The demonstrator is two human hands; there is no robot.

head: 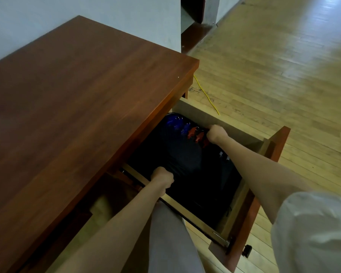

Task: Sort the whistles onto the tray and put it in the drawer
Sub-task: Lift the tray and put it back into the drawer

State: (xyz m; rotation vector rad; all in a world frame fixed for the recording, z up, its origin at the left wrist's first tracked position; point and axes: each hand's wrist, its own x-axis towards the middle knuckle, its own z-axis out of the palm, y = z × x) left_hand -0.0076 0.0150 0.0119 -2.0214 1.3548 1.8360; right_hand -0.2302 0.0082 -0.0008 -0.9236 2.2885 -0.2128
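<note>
The drawer was seen pulled well out from under the desk, with its pale walls and reddish front bared. The tray was set down inside the drawer and filled most of its width. Only narrow gaps were left between the tray's rim and the drawer's walls, and the tray's inner end was shaded by the desk's edge.

The blue whistles were gathered at the tray corner deepest in the drawer. The red whistles were laid just beside them, nearer the drawer's front.

The left hand was curled tight round the tray's rim, along the drawer's near side wall. The right hand was closed in a fist on the opposite rim, at the drawer's far side wall and just beside the red whistles.

Beyond the drawer's far wall, open floor was left, crossed by a yellow cable. A pale sleeve was seen near the drawer's front.
</note>
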